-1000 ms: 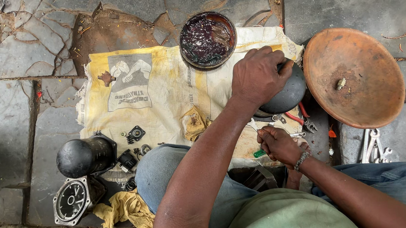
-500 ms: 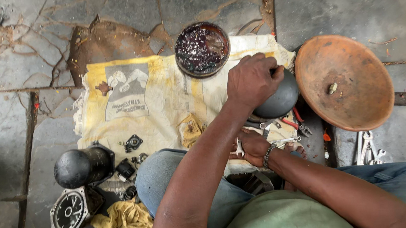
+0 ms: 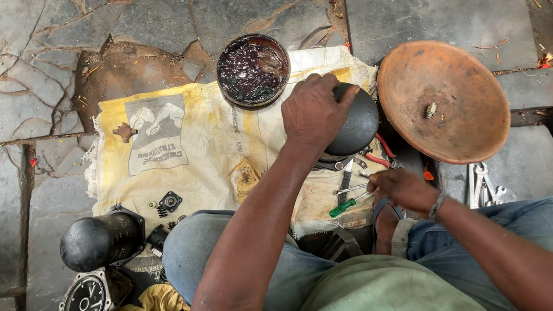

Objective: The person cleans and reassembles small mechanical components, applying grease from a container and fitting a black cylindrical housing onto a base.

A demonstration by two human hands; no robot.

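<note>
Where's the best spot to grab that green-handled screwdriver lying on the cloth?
Take the green-handled screwdriver by its green handle, probably from the near side: it lies flat, handle toward the knees, while its shaft end runs under the right hand among other tools.

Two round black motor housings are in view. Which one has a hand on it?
The black housing beside the rusty dish, gripped from above by the left hand. The other black housing, lower left by the finned cover, lies untouched.
</note>
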